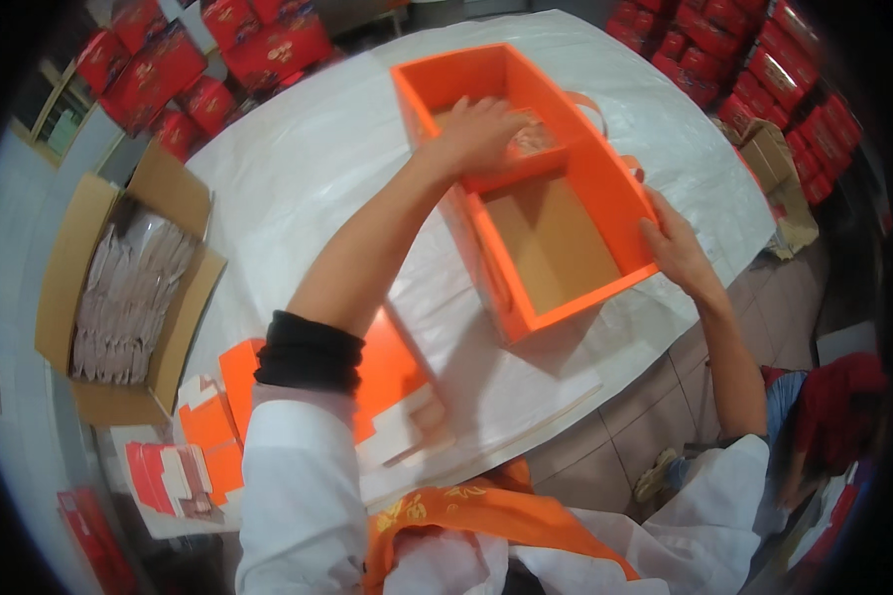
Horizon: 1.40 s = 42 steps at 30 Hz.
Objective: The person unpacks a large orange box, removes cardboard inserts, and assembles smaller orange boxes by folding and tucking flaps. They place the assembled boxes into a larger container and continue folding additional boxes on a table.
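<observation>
An orange gift box [613, 203] without a lid sits on the table in front of me, split by a cross wall into two compartments. My left hand [478, 134] reaches into the far compartment, fingers spread and palm down. Beside its fingers lies a crinkled, clear-wrapped packet [534, 136]; the hand hides part of it. On the box's right wall, near the close corner, my right hand [680, 248] grips the rim with its thumb over the top edge. The near compartment shows a bare tan bottom [551, 238]. Orange loops [590, 107] stick out along the right side.
White sheeting [298, 149] covers the table. At left, a cardboard carton [196, 312] holds several wrapped packets [134, 297]. Folded orange cardboard [392, 372] and red-and-white pieces [174, 478] lie near me. Red boxes [273, 50] are stacked behind. A person in red [838, 416] is at lower right.
</observation>
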### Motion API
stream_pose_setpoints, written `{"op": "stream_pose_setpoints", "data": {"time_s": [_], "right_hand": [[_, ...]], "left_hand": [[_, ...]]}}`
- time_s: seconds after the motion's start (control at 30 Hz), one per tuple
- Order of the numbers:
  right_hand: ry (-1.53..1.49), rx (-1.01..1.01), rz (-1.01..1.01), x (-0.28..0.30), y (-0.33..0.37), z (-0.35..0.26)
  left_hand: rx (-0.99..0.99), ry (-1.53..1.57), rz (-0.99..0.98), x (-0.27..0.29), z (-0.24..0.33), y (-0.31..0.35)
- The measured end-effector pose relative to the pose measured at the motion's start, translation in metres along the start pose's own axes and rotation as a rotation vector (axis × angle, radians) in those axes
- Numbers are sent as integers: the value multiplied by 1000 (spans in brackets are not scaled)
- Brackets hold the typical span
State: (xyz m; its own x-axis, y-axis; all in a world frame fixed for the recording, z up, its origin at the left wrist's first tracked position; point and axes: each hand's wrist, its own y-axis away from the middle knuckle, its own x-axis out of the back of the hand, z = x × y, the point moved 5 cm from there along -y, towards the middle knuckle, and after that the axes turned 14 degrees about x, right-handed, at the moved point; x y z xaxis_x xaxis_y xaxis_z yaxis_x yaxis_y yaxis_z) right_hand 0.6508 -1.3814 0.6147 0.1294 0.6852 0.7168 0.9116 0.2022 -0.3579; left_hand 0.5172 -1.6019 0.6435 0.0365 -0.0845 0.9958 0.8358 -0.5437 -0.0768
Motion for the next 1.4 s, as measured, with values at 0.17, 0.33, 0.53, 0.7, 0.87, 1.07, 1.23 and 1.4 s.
{"op": "stream_pose_setpoints", "data": {"time_s": [0.17,0.33,0.53,0.7,0.87,1.07,1.23,1.4], "right_hand": [[88,68,-109,1,10,60],[-101,-68,-23,13,17,73],[-42,-95,-58,18,8,44],[-12,-132,1,13,5,41],[428,203,269,32,0,-11],[-124,336,333,-16,27,-153],[-941,233,-160,-127,23,-241],[-1183,-186,-235,-126,27,-230]], "left_hand": [[66,277,546,54,-53,114],[640,148,565,-3,-152,312],[1270,138,83,-88,-152,450],[1420,161,181,-85,-156,460],[1256,1064,473,-63,-167,465],[475,2620,577,-25,-129,438],[674,2515,562,-51,-97,411],[597,2280,63,-32,-47,343]]}}
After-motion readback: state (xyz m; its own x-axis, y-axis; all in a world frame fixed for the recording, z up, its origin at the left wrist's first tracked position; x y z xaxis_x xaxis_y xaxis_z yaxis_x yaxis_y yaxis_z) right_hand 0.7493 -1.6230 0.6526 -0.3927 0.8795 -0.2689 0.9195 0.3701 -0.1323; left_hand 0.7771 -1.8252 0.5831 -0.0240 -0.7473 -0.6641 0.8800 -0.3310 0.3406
